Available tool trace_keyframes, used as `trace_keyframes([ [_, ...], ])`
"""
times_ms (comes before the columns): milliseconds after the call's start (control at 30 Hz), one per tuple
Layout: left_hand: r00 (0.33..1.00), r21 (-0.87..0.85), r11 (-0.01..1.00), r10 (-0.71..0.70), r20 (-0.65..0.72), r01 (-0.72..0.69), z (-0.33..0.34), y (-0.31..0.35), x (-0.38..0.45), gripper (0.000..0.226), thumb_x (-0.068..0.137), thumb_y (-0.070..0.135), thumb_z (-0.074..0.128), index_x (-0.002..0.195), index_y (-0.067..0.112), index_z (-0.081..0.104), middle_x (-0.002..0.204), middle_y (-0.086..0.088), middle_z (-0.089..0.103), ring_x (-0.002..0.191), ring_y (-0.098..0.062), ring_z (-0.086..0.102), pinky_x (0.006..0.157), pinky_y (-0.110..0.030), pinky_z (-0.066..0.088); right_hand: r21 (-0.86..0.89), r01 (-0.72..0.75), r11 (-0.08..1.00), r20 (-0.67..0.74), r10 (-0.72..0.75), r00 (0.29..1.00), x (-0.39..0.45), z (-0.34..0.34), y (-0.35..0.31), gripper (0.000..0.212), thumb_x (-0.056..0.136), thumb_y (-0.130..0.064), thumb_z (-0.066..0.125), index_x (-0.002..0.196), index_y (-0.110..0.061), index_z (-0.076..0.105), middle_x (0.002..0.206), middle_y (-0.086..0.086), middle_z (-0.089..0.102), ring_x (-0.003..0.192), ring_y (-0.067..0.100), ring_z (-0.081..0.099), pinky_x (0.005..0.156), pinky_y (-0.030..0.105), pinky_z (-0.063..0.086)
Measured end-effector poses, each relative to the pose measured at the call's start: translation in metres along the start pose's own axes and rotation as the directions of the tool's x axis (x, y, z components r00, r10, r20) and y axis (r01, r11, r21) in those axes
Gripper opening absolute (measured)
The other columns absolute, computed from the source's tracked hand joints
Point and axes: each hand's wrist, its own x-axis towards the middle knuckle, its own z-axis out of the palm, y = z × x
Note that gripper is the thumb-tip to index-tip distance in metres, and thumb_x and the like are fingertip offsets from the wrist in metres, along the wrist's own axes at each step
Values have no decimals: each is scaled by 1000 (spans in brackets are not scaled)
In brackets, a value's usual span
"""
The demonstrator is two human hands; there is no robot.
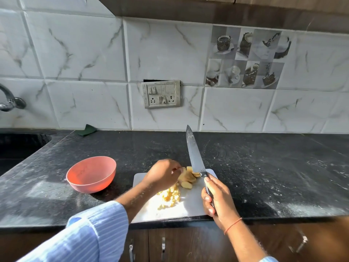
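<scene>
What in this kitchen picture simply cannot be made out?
Head view, left hand: blurred, covers some yellow slices, so its grip is unclear.
Head view, knife: right hand hides most of the handle.
Head view, sink and tap: cut off by the left edge.

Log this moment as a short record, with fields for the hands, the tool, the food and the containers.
left hand: holds the pale slices at the far end of the cutting board
right hand: grips the knife by its handle, blade pointing towards the wall, heel by the slices
diced pieces: yellow heap on the board, nearer the person
bowl: pink, on the counter left of the board, looks empty
</scene>
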Motion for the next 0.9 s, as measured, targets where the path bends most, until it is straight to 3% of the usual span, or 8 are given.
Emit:
trace_keyframes([
  [67, 989, -76, 989, -133, -70, 127, -10, -19, -10, 21, 103, 31, 57, 106, 26, 77, 95, 7, 75, 81, -15, 68, 64, -28, 51, -43, -11, 999, 7, 11, 1000, 2, 1, 4, 25, 111, -28, 50, 125, -24, 71, 62, 7, 37, 39, 13, 23, 39, 17, 17],
  [167, 933, -261, 927, -319, -168, 270, -19, -51, -33, 17, 100, 26, 61, 106, 35, 74, 92, 13, 74, 78, -11, 68, 63, -23, 46, -125, -26, 992, 2, 26, 1000, 2, 3, 7, 31, 110, -30, 52, 139, -29, 62, 63, 7, 39, 39, 15, 26, 39, 18, 21],
  [267, 895, -433, 857, -395, -206, 278, -23, -75, -63, 21, 101, 21, 63, 109, 38, 72, 94, 17, 76, 79, -5, 70, 63, -14, 47, -250, -29, 968, 13, 33, 999, 0, 12, 4, 32, 111, -26, 51, 141, -36, 56, 61, 6, 39, 39, 16, 27, 38, 21, 24],
  [367, 876, -500, 822, -427, -225, 272, -25, -88, -92, 24, 103, 20, 61, 106, 39, 75, 90, 23, 77, 84, -1, 71, 70, -18, 53, -445, -4, 895, 54, 31, 998, -5, 32, -1, 29, 110, -29, 52, 129, -47, 63, 58, -1, 39, 43, 13, 30, 41, 27, 26],
  [533, 832, -576, 786, -463, -306, 226, -20, -96, -115, 19, 104, 22, 64, 114, 33, 76, 105, 20, 77, 99, 9, 68, 85, -20, 55, -790, 126, 599, 174, 23, 984, -33, 76, -8, 22, 107, -40, 48, 114, -38, 68, 61, -9, 60, 47, 6, 47, 47, 28, 35],
  [633, 815, -610, 770, -467, -342, 185, -20, -95, -118, 20, 104, 21, 65, 116, 31, 76, 106, 19, 77, 102, 8, 68, 86, -18, 54, -886, 170, 431, 207, 39, 978, -51, 99, -13, 23, 106, -41, 42, 105, -31, 62, 83, -2, 71, 73, 16, 65, 60, 31, 46],
  [700, 807, -605, 774, -471, -355, 185, -20, -92, -119, 19, 103, 20, 65, 115, 32, 76, 104, 21, 77, 101, 9, 68, 82, -12, 53, -919, 222, 326, 243, 25, 970, -62, 107, -12, 22, 105, -36, 39, 98, -26, 57, 91, -3, 68, 88, 20, 64, 77, 36, 52],
  [900, 879, -527, 815, -414, -235, 243, -14, -97, -116, 15, 99, 29, 72, 110, 39, 77, 89, 16, 77, 81, -7, 71, 69, -20, 56, -958, 245, 148, 236, -78, 969, -72, 101, -9, 45, 106, -40, 35, 145, -28, 54, 115, -3, 74, 105, 17, 69, 88, 31, 55],
])
